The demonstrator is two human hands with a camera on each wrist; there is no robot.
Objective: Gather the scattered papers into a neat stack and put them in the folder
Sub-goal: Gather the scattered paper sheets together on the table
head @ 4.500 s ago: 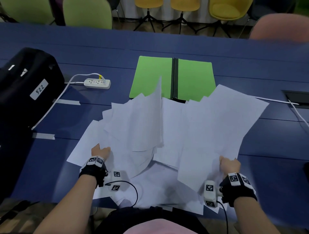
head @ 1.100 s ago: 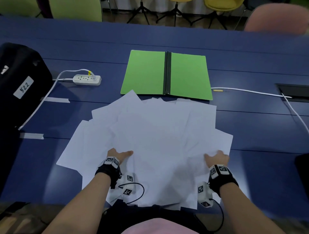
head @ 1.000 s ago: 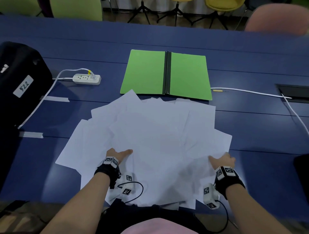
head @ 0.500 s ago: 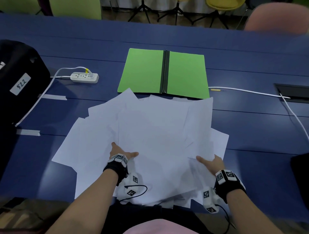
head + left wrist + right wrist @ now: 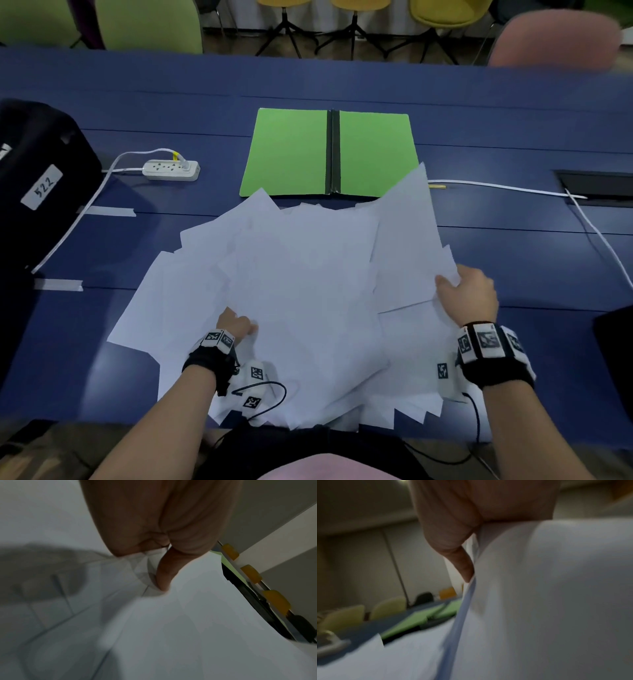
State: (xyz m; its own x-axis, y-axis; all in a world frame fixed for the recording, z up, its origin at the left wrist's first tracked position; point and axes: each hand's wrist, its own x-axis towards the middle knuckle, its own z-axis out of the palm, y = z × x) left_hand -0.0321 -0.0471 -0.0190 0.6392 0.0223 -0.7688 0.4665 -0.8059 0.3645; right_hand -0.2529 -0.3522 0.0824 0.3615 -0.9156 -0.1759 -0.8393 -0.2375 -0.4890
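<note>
Several white papers (image 5: 308,274) lie fanned over the blue table (image 5: 513,267) in front of me. The open green folder (image 5: 291,150) lies flat just beyond them. My left hand (image 5: 239,325) pinches the near left part of the pile; the left wrist view shows its thumb (image 5: 163,574) pressed on the top sheets (image 5: 188,628). My right hand (image 5: 466,294) grips the right-hand sheets and holds them raised, one corner overlapping the folder's right flap. The right wrist view shows its thumb (image 5: 465,566) against the bent sheets (image 5: 539,601), with the folder (image 5: 419,619) behind.
A white power strip (image 5: 171,170) with its cable lies at the left, beside a black bag (image 5: 37,178) labelled 522. A white cable (image 5: 496,186) runs right to a table port (image 5: 599,183). Tape strips (image 5: 58,284) mark the left side. Chairs stand beyond the far edge.
My right hand has moved up and to the right, lifting the right-hand sheets off the pile. My left hand has curled onto the papers' near left edge.
</note>
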